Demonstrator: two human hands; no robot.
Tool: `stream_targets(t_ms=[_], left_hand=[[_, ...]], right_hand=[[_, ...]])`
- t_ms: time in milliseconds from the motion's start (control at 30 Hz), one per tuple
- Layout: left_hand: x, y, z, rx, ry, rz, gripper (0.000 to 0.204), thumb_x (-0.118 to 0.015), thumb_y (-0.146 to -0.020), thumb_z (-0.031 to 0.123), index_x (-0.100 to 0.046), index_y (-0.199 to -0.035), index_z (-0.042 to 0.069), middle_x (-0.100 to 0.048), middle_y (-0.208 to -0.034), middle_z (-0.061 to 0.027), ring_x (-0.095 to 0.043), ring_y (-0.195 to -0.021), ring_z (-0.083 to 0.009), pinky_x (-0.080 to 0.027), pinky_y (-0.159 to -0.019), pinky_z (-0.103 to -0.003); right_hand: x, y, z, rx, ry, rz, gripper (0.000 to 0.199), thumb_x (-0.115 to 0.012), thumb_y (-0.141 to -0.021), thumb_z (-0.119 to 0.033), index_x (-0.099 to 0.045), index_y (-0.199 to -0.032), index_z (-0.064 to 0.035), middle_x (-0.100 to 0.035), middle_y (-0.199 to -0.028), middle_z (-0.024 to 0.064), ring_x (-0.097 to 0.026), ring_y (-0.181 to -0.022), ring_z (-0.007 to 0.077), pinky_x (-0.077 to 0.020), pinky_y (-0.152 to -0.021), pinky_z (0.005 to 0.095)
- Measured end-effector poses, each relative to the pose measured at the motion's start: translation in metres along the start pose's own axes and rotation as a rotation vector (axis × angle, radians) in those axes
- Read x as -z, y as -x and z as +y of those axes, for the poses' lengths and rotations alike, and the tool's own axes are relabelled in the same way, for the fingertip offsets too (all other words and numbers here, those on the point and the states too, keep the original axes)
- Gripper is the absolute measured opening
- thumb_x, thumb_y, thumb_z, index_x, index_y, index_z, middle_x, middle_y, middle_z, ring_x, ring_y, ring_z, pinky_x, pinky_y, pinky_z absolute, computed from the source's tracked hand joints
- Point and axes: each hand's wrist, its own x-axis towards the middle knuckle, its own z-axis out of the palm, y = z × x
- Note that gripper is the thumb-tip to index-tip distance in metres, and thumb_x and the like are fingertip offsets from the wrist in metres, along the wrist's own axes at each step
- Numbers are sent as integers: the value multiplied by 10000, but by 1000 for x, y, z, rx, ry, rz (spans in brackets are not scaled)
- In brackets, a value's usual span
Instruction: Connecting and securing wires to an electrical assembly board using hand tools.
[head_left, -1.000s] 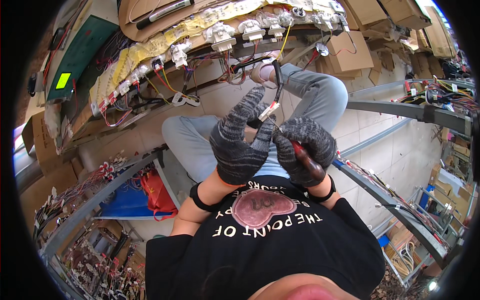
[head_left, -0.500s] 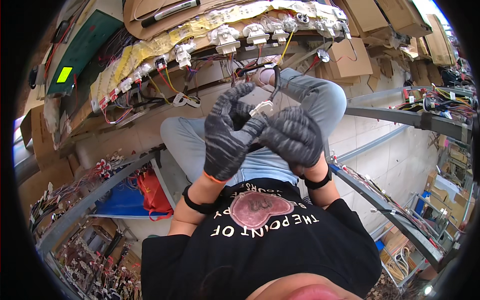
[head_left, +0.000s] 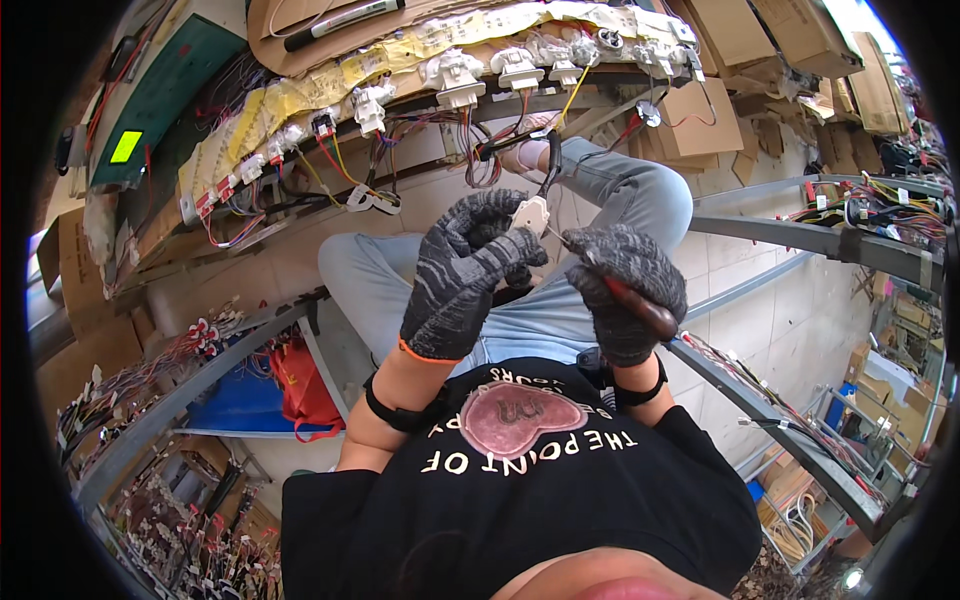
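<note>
Left hand (head_left: 465, 270), in grey-and-black striped knit glove: grip is clamping on a flat white plastic connector (head_left: 532, 214), which is hanging above light-blue denim jeans (head_left: 365, 285). Right hand (head_left: 625, 270), gloved alike: grip is holding a tool with a glossy red-brown handle (head_left: 642, 309); its thin metal shaft is pointing toward the connector, contact being too small to tell. Yellow-taped worktop (head_left: 395, 63), beyond: carrying white plastic housings (head_left: 459, 80) along its edge.

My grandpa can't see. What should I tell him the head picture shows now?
A gloved left hand holds a white connector while the gloved right hand grips a brown-handled tool, its thin tip near the connector. Beyond, a yellow-taped board holds more connectors with wires.
</note>
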Motion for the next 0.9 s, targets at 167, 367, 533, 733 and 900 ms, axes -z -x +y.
stream_targets(t_ms=[167, 367, 533, 733, 900], left_hand=[[-15, 7, -1, -262, -286, 144, 316, -643, -806, 5, -548, -1107, 10, -655, -876, -88, -633, -769, -111, -541, -608, -229], [-17, 9, -4, -415, -490, 152, 330, -630, -807, -12, -532, -1122, -8, -642, -888, -97, -625, -762, -121, -543, -636, -250], [-2, -5, -10, -319, -287, 55, 295, -597, -837, 14, -538, -1125, -8, -640, -923, -106, -619, -773, -127, -528, -670, -270], [7, -2, -5, -35, 161, -38, 259, -604, -856, 83, -560, -1105, 26, -642, -924, -85, -643, -754, -171, -513, -616, -258], [5, -1, -9, 12, 181, 9, 264, -617, -850, 97, -557, -1103, 49, -640, -940, -74, -646, -752, -153, -507, -592, -255]], right_hand=[[-1, -6, 2, -45, -273, -72, 211, -753, -695, -12, -656, -881, 4, -687, -855, 149, -662, -807, 265, -494, -790, 344], [-4, -8, 7, 10, -203, -136, 213, -611, -766, -58, -674, -969, -43, -677, -949, 115, -649, -862, 267, -471, -764, 363], [-5, -18, 14, 366, -55, -300, 199, -555, -845, -139, -676, -985, -67, -662, -1038, 132, -641, -953, 263, -464, -840, 372], [-10, 13, 4, -318, -506, 58, 140, -671, -766, 19, -653, -903, -5, -681, -949, 157, -655, -904, 271, -475, -858, 401], [-11, 14, -2, -92, -363, -59, 180, -487, -893, -43, -645, -965, 2, -659, -973, 168, -638, -919, 311, -458, -841, 397]])
